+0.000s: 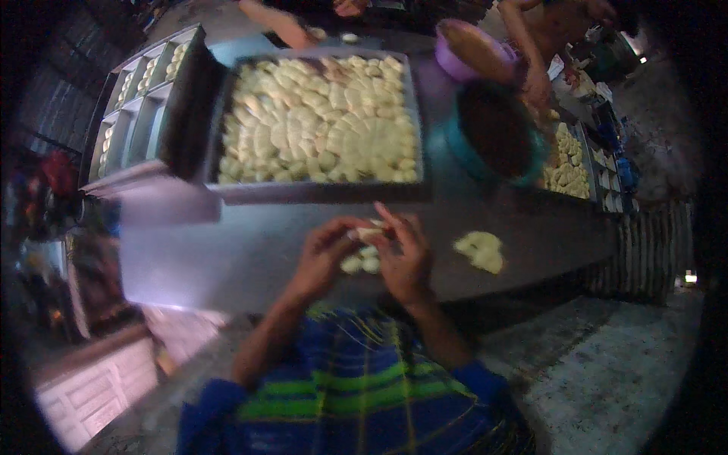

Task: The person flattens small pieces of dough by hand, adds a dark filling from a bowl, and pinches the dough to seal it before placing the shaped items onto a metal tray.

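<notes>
Above the near edge of the table, my left hand (327, 254) and my right hand (406, 262) meet around a small pale piece of dough (371, 230). Fingers of both hands are closed on it, and the right index finger points upward. A few small dough balls (361, 262) lie on the tabletop just below, partly hidden by my right hand. To the right of my hands rests a larger, irregular flat lump of yellowish dough (481, 252). Beyond my hands stands a large tray (318, 192) filled with closely packed pale dough pieces.
A teal basin (447, 140) of dark filling and a purple bowl (453, 67) of brown contents stand right of the tray. Divided trays (136, 133) stand at left. Other people's arms (535, 87) reach in at the far side. More dough (567, 163) lies at right.
</notes>
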Motion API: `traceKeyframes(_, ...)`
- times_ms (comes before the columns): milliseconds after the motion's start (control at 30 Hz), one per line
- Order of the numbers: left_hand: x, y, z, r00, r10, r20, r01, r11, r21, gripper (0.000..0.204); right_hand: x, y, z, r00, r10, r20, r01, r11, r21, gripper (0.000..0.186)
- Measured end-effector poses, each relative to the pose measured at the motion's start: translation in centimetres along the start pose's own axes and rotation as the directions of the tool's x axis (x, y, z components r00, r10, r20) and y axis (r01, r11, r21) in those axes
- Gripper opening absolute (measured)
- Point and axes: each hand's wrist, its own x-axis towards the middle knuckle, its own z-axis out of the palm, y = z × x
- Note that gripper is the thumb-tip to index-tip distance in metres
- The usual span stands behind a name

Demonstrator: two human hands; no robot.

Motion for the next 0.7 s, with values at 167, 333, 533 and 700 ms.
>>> traceKeyframes(167, 0.4, -0.3, -0.3, 0.997, 0.077, 0.014, -0.078, 0.978, 0.195, 0.018, 0.4, 1.5, -0.3, 0.998, -0.001, 0.057, 0.001, 1.000, 0.005, 0.022)
traceKeyframes(333, 0.7, -1.3, 0.8, 0.972, 0.202, -0.120, -0.179, 0.967, 0.180, 0.016, 0.9, 1.6, -0.8, 0.991, 0.050, 0.123, -0.052, 0.999, 0.011, 0.013)
traceKeyframes(533, 1.2, -1.0, 0.8, 0.979, 0.150, -0.138, -0.112, 0.962, 0.250, 0.013, 1.1, 2.4, -1.3, 0.978, 0.125, 0.165, -0.144, 0.984, 0.108, 0.012)
traceKeyframes(700, 1.3, -2.1, 0.5, 0.980, 0.175, -0.092, -0.147, 0.957, 0.251, 0.019, 1.6, 4.9, -1.8, 0.912, 0.251, 0.325, -0.315, 0.935, 0.164, 0.013)
